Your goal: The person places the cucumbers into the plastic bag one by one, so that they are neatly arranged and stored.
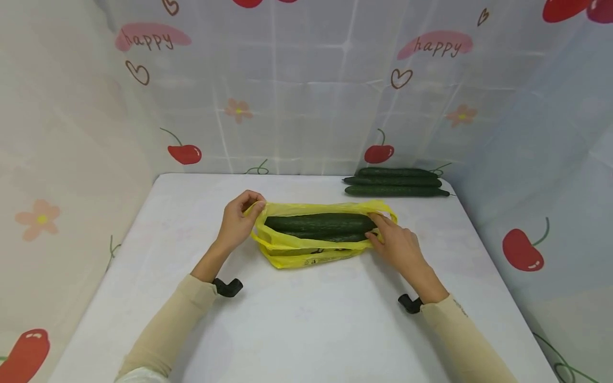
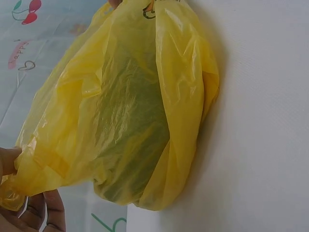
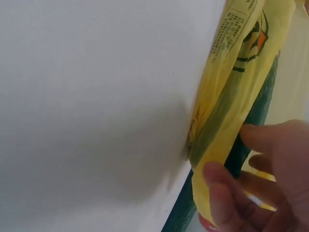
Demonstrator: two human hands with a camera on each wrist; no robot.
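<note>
You seem to be bagging cucumbers [image 1: 321, 222], left hand [image 1: 234, 221] pinching the bag [image 1: 289, 259], right hand's [image 1: 401, 248] grip unclear; next, tuck them in.

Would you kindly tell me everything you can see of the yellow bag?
The yellow bag looks like thin, crinkled, translucent plastic, with dark printing and a little orange on its side. It lies lengthwise across the white tabletop, its mouth open upward, showing dark green cucumbers inside. The left hand pinches its left end; the right hand touches its right end, though how firmly is unclear.
</note>
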